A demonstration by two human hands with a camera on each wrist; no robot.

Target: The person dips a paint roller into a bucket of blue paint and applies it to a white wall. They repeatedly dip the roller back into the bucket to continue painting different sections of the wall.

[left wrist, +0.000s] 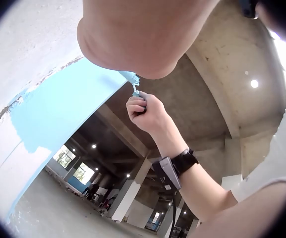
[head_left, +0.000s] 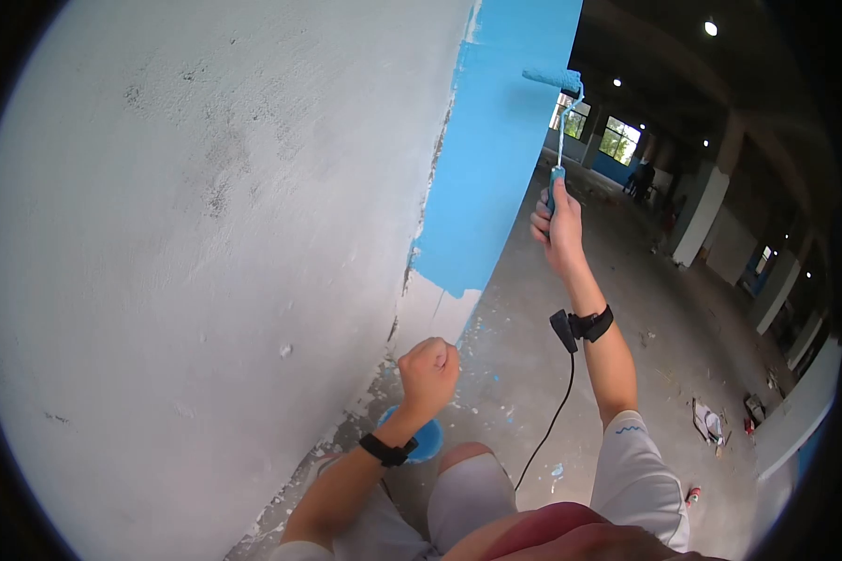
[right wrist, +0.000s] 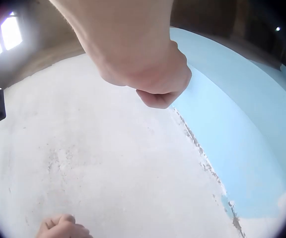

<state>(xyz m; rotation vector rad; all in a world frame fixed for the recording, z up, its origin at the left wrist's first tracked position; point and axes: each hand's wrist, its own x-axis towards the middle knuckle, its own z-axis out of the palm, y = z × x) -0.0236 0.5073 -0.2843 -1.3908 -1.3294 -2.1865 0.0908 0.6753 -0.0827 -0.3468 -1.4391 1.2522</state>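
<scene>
My right hand point(head_left: 561, 227) grips the blue handle of a paint roller point(head_left: 554, 79), its thumb lying up along the handle. The roller's paint-covered sleeve lies across the blue-painted strip point(head_left: 496, 159) of the wall, near its right edge. Unpainted white shows below the strip's ragged lower end. Curled into a fist, my left hand point(head_left: 428, 374) is held in front of the wall's foot with nothing in it. In the left wrist view the right hand point(left wrist: 147, 113) holds the roller up; the right wrist view hides the roller behind that hand point(right wrist: 163, 84).
A blue bucket point(head_left: 426, 439) stands on the floor beneath my left forearm. The grey wall point(head_left: 206, 280) fills the left side. Paint flecks dot the concrete floor point(head_left: 533, 374). Pillars point(head_left: 702, 215) and scattered litter point(head_left: 708, 421) lie to the right. A cable point(head_left: 557, 411) hangs from my right wrist.
</scene>
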